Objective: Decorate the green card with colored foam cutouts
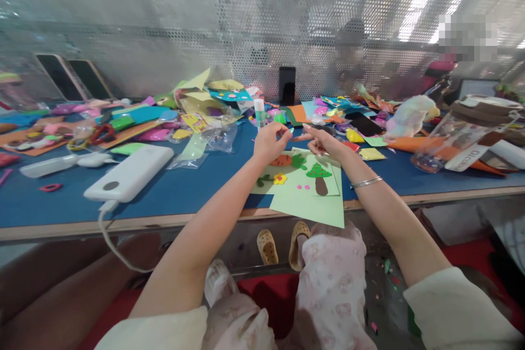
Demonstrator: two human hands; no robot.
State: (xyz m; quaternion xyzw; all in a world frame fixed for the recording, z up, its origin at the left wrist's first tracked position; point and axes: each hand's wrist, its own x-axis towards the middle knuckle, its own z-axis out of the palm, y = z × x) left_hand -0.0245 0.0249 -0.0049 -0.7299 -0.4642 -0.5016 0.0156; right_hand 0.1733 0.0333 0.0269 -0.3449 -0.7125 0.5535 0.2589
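My left hand [272, 140] is raised over the green paper, thumb and index finger pinched together; whatever sits at the tips is too small to name. Facing it, my right hand [323, 143] has its index finger stretched out and the other fingers partly bent, with nothing visible in it. Below both hands, pale green paper sheets [305, 209] overlap the table's front edge. On them are an orange carrot [282, 160] with green leaves, a yellow flower [279, 179], a green tree [319, 171] with red dots and a brown trunk, and two pink dots [307, 187].
A glue stick [260, 114] stands behind my left hand. A white power bank [130, 174] with a cable lies left on the blue table [221, 180]. A phone [287, 86] leans at the back amid craft scraps. At right is a clear bottle [445, 136].
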